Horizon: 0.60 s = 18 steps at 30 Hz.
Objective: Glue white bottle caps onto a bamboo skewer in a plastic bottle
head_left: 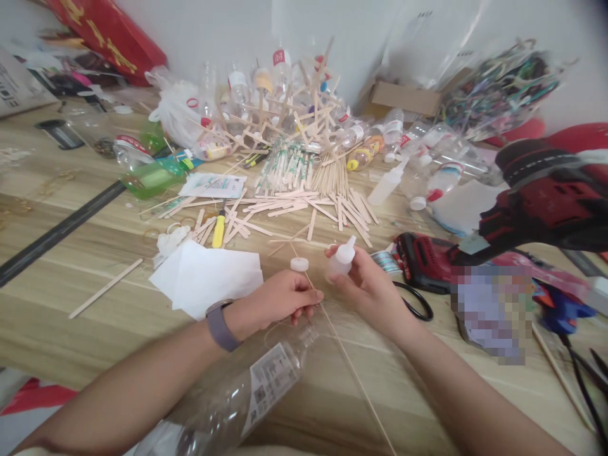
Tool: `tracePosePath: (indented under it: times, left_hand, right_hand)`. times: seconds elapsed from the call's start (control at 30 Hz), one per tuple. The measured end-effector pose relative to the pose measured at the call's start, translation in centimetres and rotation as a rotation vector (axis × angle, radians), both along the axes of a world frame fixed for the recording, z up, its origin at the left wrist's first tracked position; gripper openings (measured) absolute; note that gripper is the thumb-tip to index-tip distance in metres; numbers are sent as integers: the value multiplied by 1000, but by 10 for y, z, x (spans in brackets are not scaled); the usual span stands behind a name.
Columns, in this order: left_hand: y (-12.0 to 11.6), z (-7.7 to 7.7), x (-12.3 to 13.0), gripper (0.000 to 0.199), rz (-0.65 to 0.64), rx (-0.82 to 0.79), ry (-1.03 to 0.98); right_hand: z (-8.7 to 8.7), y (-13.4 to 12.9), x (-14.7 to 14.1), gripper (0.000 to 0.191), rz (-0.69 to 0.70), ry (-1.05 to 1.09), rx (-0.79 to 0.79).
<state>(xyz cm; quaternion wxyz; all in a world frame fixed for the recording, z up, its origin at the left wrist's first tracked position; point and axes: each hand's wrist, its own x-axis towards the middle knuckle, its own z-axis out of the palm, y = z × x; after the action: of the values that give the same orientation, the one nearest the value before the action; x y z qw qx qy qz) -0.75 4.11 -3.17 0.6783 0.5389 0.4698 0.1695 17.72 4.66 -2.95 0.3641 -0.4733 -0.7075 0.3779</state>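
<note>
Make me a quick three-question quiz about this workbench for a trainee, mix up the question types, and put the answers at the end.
1. What does the right hand hold? A) a sheet of paper; B) a squeeze bottle; C) a green bottle.
2. True or false: the left hand pinches a thin stick.
3. Fill in: the small hand tool lying among the flat wooden sticks has a ____ handle.

Key: 1. B; 2. true; 3. yellow.

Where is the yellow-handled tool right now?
The yellow-handled tool lies left of centre in the head view, among flat wooden sticks, just beyond the white paper and farther out than the person's left hand.
</note>
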Motion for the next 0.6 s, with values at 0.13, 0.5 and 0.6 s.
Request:
tracePosePath:
  times: [0.13,0.5,0.6]
  left_hand:
    - [0,1,0,29,7,-1,2]
    - [-1,0,0,30,19,-8,-14]
    - [-1,-2,0,32,31,-17,-28]
  right_hand:
    - [-10,6,-1,26,-4,-147,73]
    - [2,-23,15,17,-251,-343,361]
    - [9,-42,7,5,-120,-462,514]
